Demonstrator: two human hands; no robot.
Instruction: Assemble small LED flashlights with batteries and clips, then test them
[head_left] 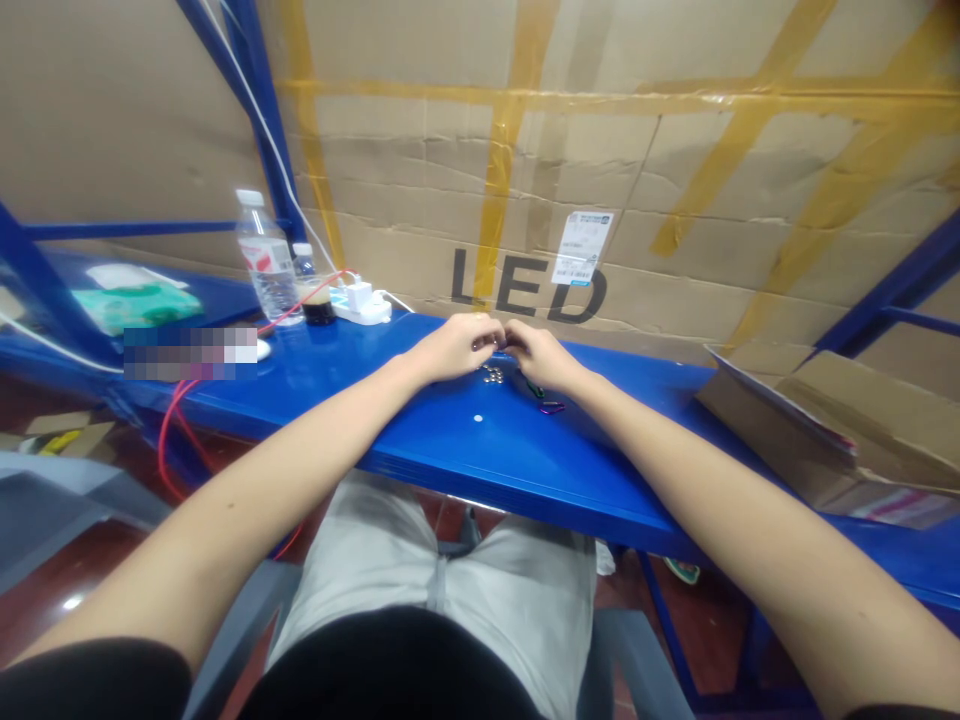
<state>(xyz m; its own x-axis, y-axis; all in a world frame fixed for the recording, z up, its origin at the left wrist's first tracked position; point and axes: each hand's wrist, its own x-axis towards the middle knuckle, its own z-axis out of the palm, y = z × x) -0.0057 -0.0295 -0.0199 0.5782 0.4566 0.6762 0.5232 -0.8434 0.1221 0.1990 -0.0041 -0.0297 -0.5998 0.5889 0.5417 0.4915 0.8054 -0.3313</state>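
My left hand [466,345] and my right hand [541,352] meet over the blue table [465,450], fingertips touching or nearly so. Both hands are closed with curled fingers; whatever they pinch is too small and hidden to name. Just below them lies a small cluster of gold-coloured metal pieces [493,375], perhaps rings. Under my right hand sits a dark green clip [535,390], partly covered. A purple carabiner-like clip [553,407] rests nearer to me. A small white round spot or disc [478,418] shows on the tabletop.
At the left stand a water bottle [267,260], a smaller bottle of dark liquid [315,290] and a white power strip [364,303] with cables. A green tissue pack [139,305] lies farther left. An open cardboard box [847,430] is at right; a large cardboard panel [420,180] stands behind.
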